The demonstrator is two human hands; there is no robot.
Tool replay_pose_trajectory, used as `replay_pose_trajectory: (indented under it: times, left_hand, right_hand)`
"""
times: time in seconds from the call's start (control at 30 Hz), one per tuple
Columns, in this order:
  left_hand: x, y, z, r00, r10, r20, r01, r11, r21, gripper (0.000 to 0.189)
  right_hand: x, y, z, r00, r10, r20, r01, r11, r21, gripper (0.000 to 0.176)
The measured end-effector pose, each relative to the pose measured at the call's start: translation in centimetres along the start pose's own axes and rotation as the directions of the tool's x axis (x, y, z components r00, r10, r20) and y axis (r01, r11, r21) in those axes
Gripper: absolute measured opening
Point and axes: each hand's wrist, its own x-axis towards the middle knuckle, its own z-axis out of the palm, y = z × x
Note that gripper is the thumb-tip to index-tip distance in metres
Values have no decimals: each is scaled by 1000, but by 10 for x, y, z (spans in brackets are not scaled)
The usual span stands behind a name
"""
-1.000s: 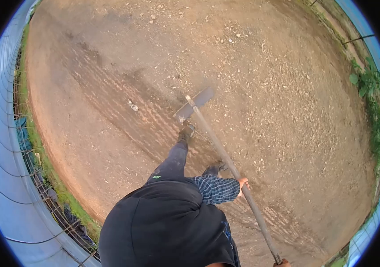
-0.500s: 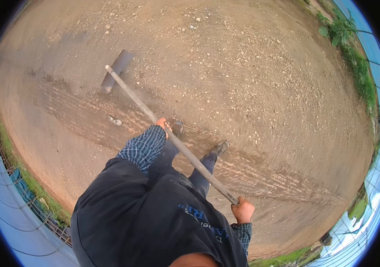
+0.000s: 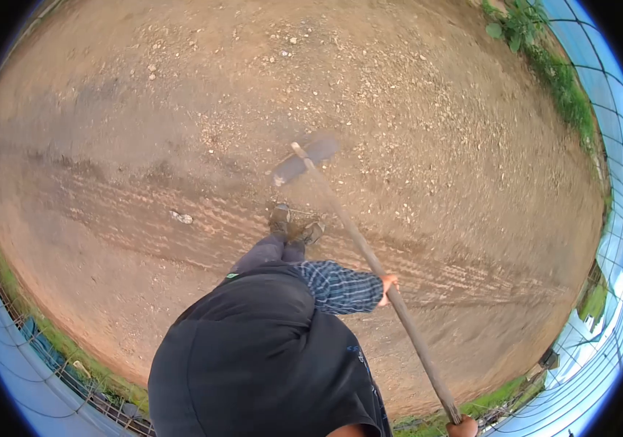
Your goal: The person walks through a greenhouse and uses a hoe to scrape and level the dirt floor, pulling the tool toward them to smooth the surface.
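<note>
I stand on bare brown soil (image 3: 144, 109) holding a long-handled hoe (image 3: 355, 233). Its flat dark blade (image 3: 306, 156) is blurred and lies just beyond my shoes (image 3: 293, 226), on or just above the ground. My left hand (image 3: 388, 284), in a blue checked sleeve, grips the wooden handle about midway. At the bottom edge, only partly in view, my right hand (image 3: 463, 426) grips the handle's end. My dark top fills the lower middle of the view.
Raked streaks (image 3: 144, 211) run across the soil from left to right. A small pale scrap (image 3: 180, 217) lies to the left of my feet. Stones (image 3: 413, 124) are scattered ahead. A wire fence (image 3: 49, 357) and grass line the left and bottom edges. Weeds (image 3: 545, 51) grow at top right.
The hoe blade has swung from far left to the middle, nearer my feet. My left hand slid back toward my body, and my feet have come together.
</note>
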Motion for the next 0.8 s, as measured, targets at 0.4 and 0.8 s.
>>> replay_pose_trajectory:
  times: [0.4,0.8]
  left_hand:
    - [82,74,107,989,119,90,-105,984,-143,14]
    - [-60,329,-61,631,740,-234,-769,637,-60,27]
  right_hand:
    - [147,13,-91,931,-77,-358,152,971,187,23]
    - [184,-263,-99,561,-503,-657,719,690,87,17]
